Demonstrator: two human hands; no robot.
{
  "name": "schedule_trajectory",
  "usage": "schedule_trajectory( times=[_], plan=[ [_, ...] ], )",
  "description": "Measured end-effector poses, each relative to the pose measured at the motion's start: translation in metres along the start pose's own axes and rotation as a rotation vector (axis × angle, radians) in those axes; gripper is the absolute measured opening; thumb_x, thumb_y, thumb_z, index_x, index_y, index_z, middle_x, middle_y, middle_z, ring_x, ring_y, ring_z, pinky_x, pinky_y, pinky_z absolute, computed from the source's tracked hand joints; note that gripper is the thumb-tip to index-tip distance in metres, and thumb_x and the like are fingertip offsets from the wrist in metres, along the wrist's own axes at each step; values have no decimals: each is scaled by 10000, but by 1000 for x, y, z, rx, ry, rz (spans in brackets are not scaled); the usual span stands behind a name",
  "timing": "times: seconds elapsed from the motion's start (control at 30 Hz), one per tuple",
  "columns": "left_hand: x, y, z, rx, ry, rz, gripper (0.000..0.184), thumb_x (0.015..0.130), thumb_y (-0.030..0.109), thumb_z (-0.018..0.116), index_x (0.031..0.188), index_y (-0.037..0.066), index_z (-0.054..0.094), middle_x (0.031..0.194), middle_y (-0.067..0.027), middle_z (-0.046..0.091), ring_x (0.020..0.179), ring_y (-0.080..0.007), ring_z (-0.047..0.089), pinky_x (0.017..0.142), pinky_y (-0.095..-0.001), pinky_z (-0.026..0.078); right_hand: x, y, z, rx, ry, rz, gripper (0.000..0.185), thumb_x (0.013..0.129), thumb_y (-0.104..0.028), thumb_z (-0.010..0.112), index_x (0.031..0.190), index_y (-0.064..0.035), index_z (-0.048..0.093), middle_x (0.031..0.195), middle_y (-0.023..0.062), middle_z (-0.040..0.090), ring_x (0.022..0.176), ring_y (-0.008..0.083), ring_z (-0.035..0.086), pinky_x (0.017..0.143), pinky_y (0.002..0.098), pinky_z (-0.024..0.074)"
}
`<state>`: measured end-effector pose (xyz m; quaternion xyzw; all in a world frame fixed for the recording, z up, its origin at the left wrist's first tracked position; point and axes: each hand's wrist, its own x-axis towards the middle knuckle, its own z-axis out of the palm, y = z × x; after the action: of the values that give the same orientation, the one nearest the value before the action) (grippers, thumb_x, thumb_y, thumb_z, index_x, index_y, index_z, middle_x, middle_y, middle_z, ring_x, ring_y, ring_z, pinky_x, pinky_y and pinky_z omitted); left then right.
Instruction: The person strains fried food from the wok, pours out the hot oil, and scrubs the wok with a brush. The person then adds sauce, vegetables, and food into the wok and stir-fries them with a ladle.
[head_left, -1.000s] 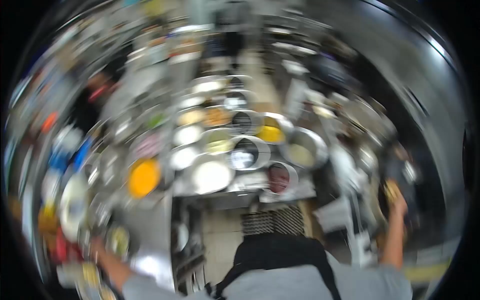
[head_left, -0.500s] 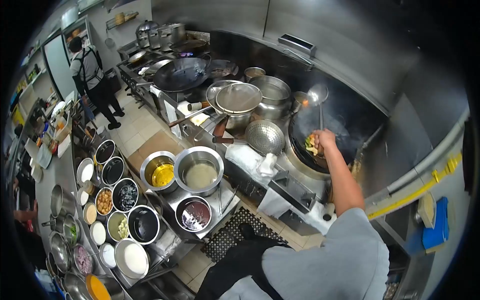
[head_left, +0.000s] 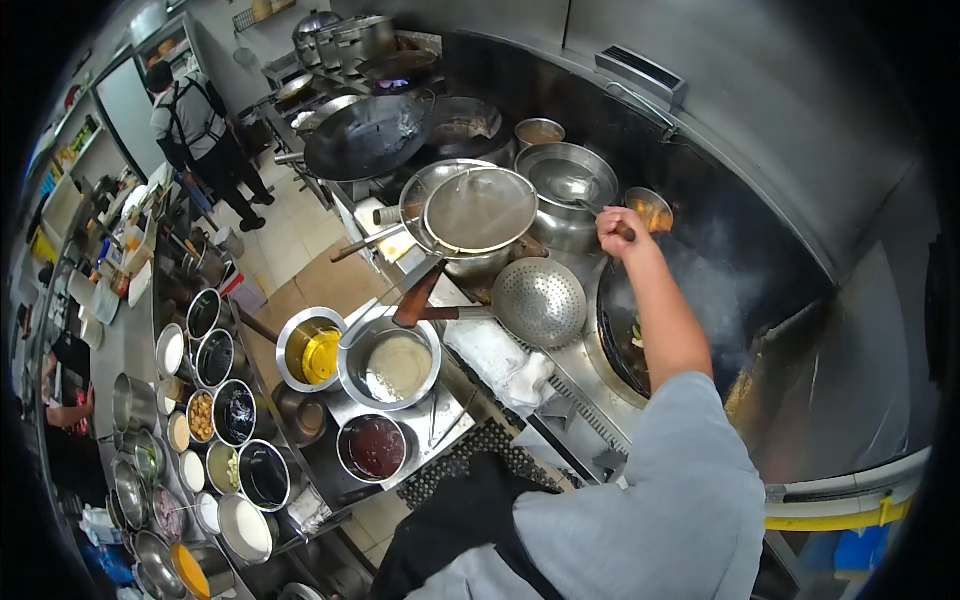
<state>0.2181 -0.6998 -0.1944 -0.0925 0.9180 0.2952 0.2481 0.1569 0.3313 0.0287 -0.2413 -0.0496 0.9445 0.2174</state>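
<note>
My right hand (head_left: 622,232) is closed around the dark handle end of a ladle (head_left: 574,189). The ladle's round bowl hangs over or in a steel pot (head_left: 540,200) of clear liquid; whether it touches the liquid I cannot tell. Below my forearm, a dark wok (head_left: 612,350) sits on the burner with steam rising, and a little green food shows at its near side, mostly hidden by the arm. A small pot with orange contents (head_left: 652,212) stands just beyond my hand. My left hand is out of the frame.
Left of the wok lie a perforated strainer (head_left: 540,303), a fine mesh strainer (head_left: 480,210) and a white cloth (head_left: 500,365). Pots of yellow oil (head_left: 320,357) and sauces fill the side counter. A co-worker (head_left: 200,135) stands at the back left; another person's hand (head_left: 72,412) shows at far left.
My right hand has moved the ladle left and away, from above the wok to the steel pot. The view has shifted, and the far co-worker remains standing.
</note>
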Motion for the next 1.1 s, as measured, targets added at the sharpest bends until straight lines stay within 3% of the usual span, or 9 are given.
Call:
schedule_trajectory(
  times=[0.27,0.33,0.43,0.5,0.57,0.63,0.77,0.9,1.1],
  plan=[
    [27,29,72,92,-218,11,206,791,224,626,836,26,662,753,-164,658,660,-314,627,609,-423,508,-111,4,18,-860,261,-139,117,876,-84,538,792,-35,474,536,-10,425,389,76,391,351,217,312],
    [34,16,80,237,-226,174,219,794,234,622,819,21,664,750,-173,659,658,-328,630,608,-429,510,-138,17,25,-1390,411,-268,123,865,-87,560,778,-60,478,552,-1,437,394,87,393,346,263,313],
    [56,-10,88,533,-140,537,242,800,250,616,793,14,667,746,-186,661,654,-348,635,606,-439,513,-164,27,18,-1360,386,-359,149,874,-99,549,750,-87,468,560,10,446,380,99,380,332,275,290],
    [68,-12,88,-344,-292,-296,254,816,234,619,756,-10,659,663,-186,647,579,-295,642,518,-402,505,-162,14,3,-1488,371,-369,45,837,-95,569,852,-57,549,675,86,568,481,183,519,431,339,414],
    [57,13,64,179,-226,-85,351,772,328,668,750,-22,670,728,-201,657,678,-319,649,614,-419,504,-152,63,-17,-2360,651,-1138,273,786,-90,598,1051,-26,591,856,154,643,714,270,624,656,393,492],
    [41,48,41,547,-89,-29,433,726,420,698,748,-13,690,819,-217,666,813,-373,646,744,-446,492,-167,117,-30,-2065,418,-1184,411,792,-97,610,1184,5,546,948,159,653,857,263,628,789,376,477],
    [34,83,-16,178,20,-127,425,718,400,665,803,-16,676,869,-259,642,870,-391,626,761,-449,492,-234,280,-25,-1278,47,-514,323,873,-120,533,1182,-65,455,633,9,465,392,94,412,313,232,350],
    [48,94,-58,-437,647,-45,387,832,366,648,908,-8,585,742,-133,620,682,-253,612,656,-361,487,-305,417,-17,-1001,-124,-7,292,898,-169,489,1174,-80,464,600,-7,386,333,65,323,256,228,286],
    [112,86,-87,-935,773,-28,318,875,303,623,925,-4,555,756,-81,583,583,-125,565,442,-251,435,-350,549,-23,-1203,-235,442,407,927,-152,501,1323,-109,422,592,15,412,361,82,354,300,233,318]
  ],
)
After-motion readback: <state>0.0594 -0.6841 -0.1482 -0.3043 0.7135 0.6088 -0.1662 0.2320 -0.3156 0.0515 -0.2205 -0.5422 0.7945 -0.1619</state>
